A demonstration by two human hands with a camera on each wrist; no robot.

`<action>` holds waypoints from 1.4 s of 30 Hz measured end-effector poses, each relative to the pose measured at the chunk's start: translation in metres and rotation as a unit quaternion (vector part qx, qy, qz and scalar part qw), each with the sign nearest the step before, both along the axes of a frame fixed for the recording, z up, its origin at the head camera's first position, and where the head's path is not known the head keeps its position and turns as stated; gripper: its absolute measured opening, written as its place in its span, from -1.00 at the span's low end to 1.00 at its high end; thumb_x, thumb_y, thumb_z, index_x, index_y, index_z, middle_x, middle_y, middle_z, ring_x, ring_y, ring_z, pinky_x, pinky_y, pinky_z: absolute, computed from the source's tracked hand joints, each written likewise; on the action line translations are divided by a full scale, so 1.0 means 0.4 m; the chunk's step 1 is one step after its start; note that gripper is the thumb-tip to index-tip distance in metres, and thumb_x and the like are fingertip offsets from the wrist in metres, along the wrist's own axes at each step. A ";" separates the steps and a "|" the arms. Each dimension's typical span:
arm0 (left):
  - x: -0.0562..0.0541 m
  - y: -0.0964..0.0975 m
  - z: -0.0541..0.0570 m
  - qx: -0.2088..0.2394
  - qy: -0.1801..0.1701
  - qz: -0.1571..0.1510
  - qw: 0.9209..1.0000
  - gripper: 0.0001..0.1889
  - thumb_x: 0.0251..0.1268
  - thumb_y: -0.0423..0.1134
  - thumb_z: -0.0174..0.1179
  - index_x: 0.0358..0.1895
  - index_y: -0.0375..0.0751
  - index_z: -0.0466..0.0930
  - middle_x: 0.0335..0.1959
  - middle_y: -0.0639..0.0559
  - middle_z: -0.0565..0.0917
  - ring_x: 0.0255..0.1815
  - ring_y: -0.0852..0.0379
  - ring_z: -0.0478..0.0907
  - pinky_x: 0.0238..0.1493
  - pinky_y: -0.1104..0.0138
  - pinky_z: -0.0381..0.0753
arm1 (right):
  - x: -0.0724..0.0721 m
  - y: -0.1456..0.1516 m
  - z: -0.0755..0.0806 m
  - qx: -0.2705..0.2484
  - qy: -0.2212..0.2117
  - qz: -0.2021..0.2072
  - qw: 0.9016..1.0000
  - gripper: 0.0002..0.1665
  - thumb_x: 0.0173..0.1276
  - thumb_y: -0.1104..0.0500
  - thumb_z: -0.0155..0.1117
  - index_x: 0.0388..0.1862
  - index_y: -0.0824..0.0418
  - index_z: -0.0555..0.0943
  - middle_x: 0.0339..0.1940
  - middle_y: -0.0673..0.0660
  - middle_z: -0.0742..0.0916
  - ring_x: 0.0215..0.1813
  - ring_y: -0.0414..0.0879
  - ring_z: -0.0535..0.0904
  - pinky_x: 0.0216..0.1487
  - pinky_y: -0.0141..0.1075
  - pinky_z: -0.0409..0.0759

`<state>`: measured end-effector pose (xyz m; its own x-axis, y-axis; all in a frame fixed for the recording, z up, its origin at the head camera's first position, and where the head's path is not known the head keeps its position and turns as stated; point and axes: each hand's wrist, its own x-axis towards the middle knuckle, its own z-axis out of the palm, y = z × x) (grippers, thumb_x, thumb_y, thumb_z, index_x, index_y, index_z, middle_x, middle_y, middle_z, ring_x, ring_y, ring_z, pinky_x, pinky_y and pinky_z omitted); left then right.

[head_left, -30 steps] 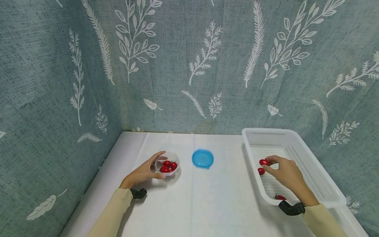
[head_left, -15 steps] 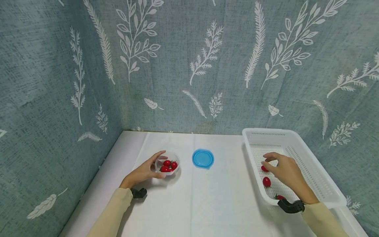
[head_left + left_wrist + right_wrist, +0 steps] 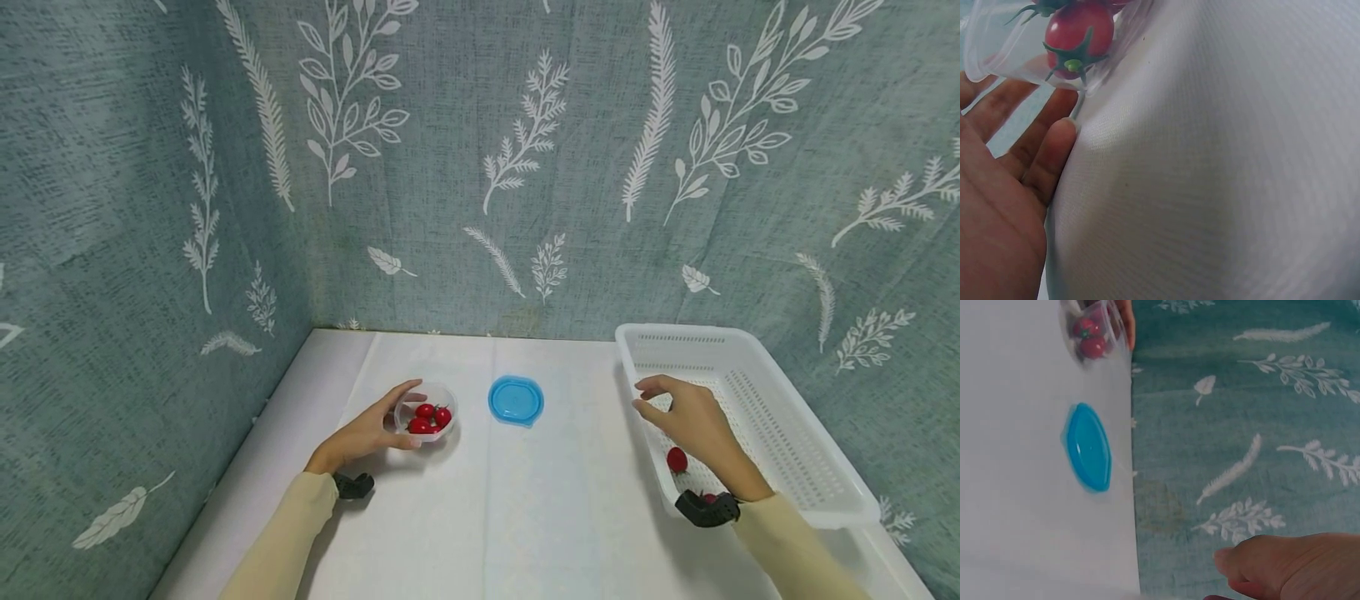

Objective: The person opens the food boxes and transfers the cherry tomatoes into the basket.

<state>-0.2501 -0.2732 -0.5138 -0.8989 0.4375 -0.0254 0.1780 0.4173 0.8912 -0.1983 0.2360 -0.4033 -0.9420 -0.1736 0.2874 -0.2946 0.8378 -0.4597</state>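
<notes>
A small clear plastic tub (image 3: 452, 402) with several cherry tomatoes (image 3: 422, 426) stands on the left of the table. My left hand (image 3: 369, 433) holds it from the side, thumb at the front and fingers round the back; in the left wrist view the fingers (image 3: 1047, 134) lie beside its wall. Over the left rim of the white basket (image 3: 780, 417) is my right hand (image 3: 686, 421), its thumb and forefinger apart with nothing seen between them. A cherry tomato (image 3: 677, 460) lies in the basket below that hand, and another (image 3: 708, 497) is partly behind the wrist strap.
A blue lid (image 3: 516, 400) lies flat on the white-covered table (image 3: 555, 500) between tub and basket. Patterned cloth walls (image 3: 450, 167) close off the back and left side. In the right wrist view, a red sliver (image 3: 1217, 597) shows at the bottom edge.
My right hand let a cherry tomato go in the basket, then moved left to its rim. One tomato is now out of sight near that hand. My left hand stays on the tub.
</notes>
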 end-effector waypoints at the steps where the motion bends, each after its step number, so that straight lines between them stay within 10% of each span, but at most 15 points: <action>1: 0.000 0.000 -0.001 0.000 0.001 0.000 1.000 0.04 0.13 0.00 0.54 0.64 0.25 0.07 0.50 0.05 0.37 0.41 -0.06 0.27 0.29 0.01 0.31 | -0.002 -0.006 -0.001 -0.002 -0.002 0.001 1.000 -0.64 0.39 0.11 0.44 0.09 0.25 0.72 -0.08 0.18 0.80 -0.57 -0.16 0.42 -0.56 -0.26 0.39; 42: -0.006 0.004 -0.006 -0.008 0.003 -0.002 1.000 0.08 0.12 -0.02 0.55 0.66 0.18 0.04 0.51 0.03 0.36 0.41 -0.07 0.26 0.26 0.02 0.31 | -0.067 -0.342 -0.058 -0.058 -0.015 0.106 0.993 -0.66 0.35 0.08 0.49 0.07 0.13 0.75 -0.11 0.01 0.80 -0.22 -0.10 0.68 -0.22 -0.15 0.61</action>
<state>-0.2526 -0.2716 -0.5163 -0.8975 0.4403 -0.0269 0.1851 0.4312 0.8831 -0.2250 0.0993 -0.4264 -0.8960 -0.3369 0.2893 -0.4438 0.6996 -0.5600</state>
